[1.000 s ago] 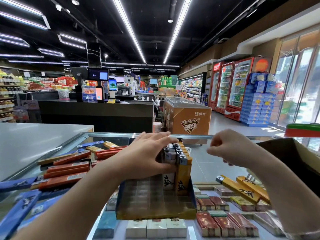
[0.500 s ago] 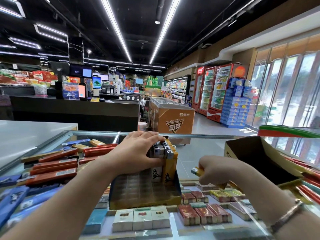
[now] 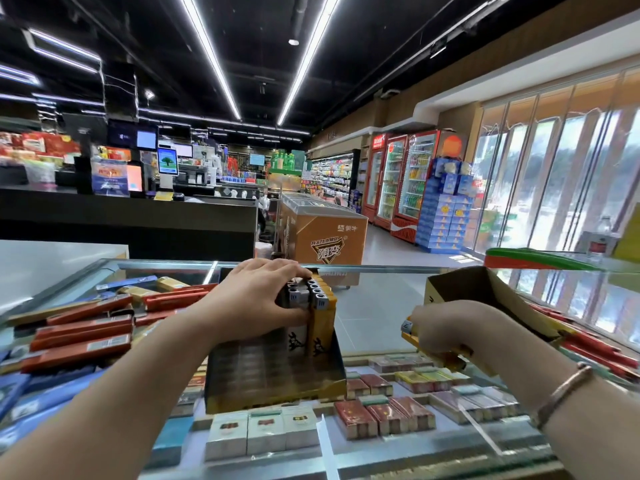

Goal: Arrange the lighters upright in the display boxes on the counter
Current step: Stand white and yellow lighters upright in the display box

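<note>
Beside box edge, hands [image 3: 258, 299] (left) steady lighters [image 3: 313, 299].

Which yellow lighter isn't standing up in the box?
The yellow lighter gripped in the right hand; it lies sideways above the glass, while the others stand upright in the display box.

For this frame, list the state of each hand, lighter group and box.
Left hand: gripping the upright grey and yellow lighters.
Right hand: holding loose yellow lighters.
Gold cardboard display box: mostly unfilled, lighters at far right corner.
Brown cardboard box: open, tilted.
</note>
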A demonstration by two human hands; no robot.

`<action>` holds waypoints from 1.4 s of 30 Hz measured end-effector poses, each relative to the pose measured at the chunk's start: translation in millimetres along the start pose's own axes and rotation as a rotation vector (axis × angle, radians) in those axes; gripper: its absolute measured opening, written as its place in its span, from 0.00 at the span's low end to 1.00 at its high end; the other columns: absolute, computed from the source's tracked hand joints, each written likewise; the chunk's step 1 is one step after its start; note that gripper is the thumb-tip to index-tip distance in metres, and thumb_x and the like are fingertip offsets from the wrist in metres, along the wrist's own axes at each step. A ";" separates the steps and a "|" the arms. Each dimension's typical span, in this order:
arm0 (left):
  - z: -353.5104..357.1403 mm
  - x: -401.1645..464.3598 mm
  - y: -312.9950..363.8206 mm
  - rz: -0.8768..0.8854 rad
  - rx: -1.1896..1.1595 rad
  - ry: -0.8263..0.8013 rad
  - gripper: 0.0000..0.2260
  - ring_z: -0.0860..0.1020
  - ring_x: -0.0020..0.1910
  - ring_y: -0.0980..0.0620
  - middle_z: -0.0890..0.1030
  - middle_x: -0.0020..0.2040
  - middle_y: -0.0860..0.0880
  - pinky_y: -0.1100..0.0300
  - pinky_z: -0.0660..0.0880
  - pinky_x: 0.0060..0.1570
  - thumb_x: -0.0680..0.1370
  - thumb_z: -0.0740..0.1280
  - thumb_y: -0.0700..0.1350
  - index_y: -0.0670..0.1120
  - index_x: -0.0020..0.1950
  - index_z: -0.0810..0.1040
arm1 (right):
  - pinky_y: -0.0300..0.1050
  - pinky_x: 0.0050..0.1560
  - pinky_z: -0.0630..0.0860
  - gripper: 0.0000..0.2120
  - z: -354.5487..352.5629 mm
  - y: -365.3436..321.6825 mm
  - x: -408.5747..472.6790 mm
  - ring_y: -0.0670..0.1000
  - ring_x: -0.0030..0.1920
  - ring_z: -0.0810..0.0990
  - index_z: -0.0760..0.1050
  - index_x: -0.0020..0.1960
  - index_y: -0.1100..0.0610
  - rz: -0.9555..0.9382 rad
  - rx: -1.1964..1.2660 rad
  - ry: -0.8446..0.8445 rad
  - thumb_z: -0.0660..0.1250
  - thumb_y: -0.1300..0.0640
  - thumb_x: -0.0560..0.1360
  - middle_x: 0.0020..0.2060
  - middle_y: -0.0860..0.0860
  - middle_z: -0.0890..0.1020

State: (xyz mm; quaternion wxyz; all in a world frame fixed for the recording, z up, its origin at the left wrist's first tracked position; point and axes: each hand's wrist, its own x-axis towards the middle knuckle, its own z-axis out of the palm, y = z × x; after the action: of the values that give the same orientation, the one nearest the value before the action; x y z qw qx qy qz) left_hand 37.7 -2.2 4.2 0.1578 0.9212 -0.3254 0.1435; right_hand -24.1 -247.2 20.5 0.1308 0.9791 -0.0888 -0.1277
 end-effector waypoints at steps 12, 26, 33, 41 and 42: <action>-14.7 -2.2 -11.0 -0.118 -0.102 -0.132 0.25 0.57 0.67 0.51 0.63 0.67 0.58 0.47 0.54 0.68 0.64 0.69 0.67 0.70 0.56 0.61 | 0.38 0.32 0.68 0.06 8.6 -42.1 52.2 0.48 0.35 0.72 0.68 0.39 0.54 -0.112 0.571 0.244 0.61 0.63 0.72 0.35 0.51 0.72; -17.7 -4.2 -13.8 -0.094 -0.127 -0.142 0.25 0.55 0.61 0.59 0.61 0.61 0.64 0.54 0.56 0.60 0.65 0.70 0.65 0.71 0.57 0.61 | 0.46 0.40 0.76 0.15 -23.4 -111.3 128.3 0.55 0.43 0.77 0.69 0.40 0.59 0.017 0.800 0.261 0.62 0.47 0.74 0.41 0.56 0.75; -17.6 -5.5 -17.3 -0.091 -0.132 -0.134 0.24 0.55 0.61 0.60 0.61 0.60 0.66 0.56 0.55 0.60 0.66 0.70 0.65 0.73 0.55 0.60 | 0.45 0.43 0.77 0.09 -26.6 -104.5 124.2 0.51 0.38 0.77 0.71 0.37 0.58 -0.124 0.755 0.130 0.65 0.55 0.73 0.36 0.53 0.78; -14.2 -5.3 -12.5 -0.106 -0.138 -0.113 0.23 0.55 0.61 0.60 0.61 0.60 0.66 0.55 0.55 0.61 0.66 0.71 0.64 0.74 0.53 0.61 | 0.36 0.22 0.70 0.09 -15.5 -65.2 97.3 0.50 0.26 0.75 0.72 0.35 0.61 -0.153 0.799 0.102 0.72 0.61 0.68 0.29 0.55 0.76; -12.9 -4.9 -11.3 -0.106 -0.139 -0.101 0.23 0.55 0.62 0.60 0.61 0.61 0.65 0.54 0.55 0.62 0.66 0.71 0.64 0.73 0.53 0.61 | 0.35 0.20 0.70 0.09 -14.3 -61.9 94.4 0.50 0.25 0.75 0.71 0.35 0.61 -0.157 0.815 0.112 0.72 0.62 0.68 0.29 0.55 0.76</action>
State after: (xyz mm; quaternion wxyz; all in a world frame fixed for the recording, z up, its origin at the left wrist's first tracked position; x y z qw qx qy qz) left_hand 39.2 13.8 11.9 0.2120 0.9299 -0.2932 0.0656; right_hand 78.3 -204.6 -4.9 -0.2729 0.9600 -0.0501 -0.0382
